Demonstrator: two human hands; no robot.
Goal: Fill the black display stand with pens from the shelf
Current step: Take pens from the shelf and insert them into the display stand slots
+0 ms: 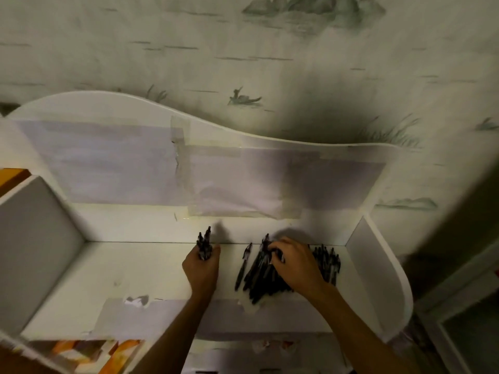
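A pile of black pens (258, 276) lies on the white shelf (151, 268), toward its right side. My right hand (294, 263) rests on top of the pile, its fingers curled round a few pens at the far end. My left hand (202, 265) grips an upright bundle of black pens (204, 242), whose tips stick out above the fist. One single pen (243, 265) lies a little apart at the left of the pile. No black display stand is in view.
The shelf has a white divider panel (35, 238) on the left, a curved end panel (378, 265) on the right and a back board with taped paper (232, 182). Orange and white packaging (108, 352) shows at the lower left. Patterned wallpaper is behind.
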